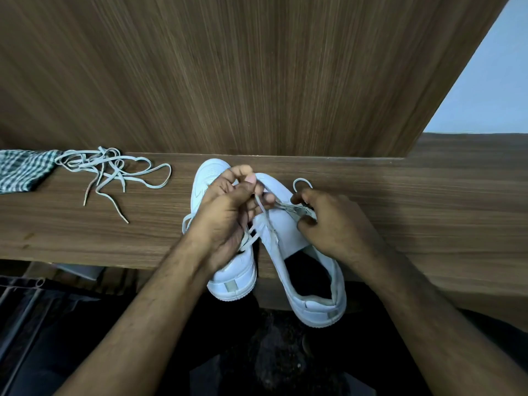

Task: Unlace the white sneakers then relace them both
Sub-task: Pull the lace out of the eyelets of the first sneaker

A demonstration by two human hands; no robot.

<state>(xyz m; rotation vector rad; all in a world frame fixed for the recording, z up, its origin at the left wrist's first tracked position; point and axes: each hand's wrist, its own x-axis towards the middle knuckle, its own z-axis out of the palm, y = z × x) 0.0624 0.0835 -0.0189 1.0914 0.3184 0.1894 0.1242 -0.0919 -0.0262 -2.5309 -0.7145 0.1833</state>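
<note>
Two white sneakers stand side by side on a wooden shelf [400, 212], heels towards me and hanging over its front edge. The left sneaker [234, 278] lies largely under my left hand [231, 212]. The right sneaker [311, 281] has its tongue pulled up and its dark inside showing. My left hand pinches a white lace [264, 211] that runs down over the right sneaker's tongue. My right hand [334, 221] grips the right sneaker's eyelet side, where a loop of the same lace pokes out above its fingers. A loose white lace [114, 172] lies tangled on the shelf at the left.
A green and white checked cloth [23, 170] lies at the shelf's far left, touching the loose lace. A wood-grain panel [257, 75] rises straight behind the shelf. A pale wall [497, 81] shows at the upper right. Dark space lies below the shelf's front edge.
</note>
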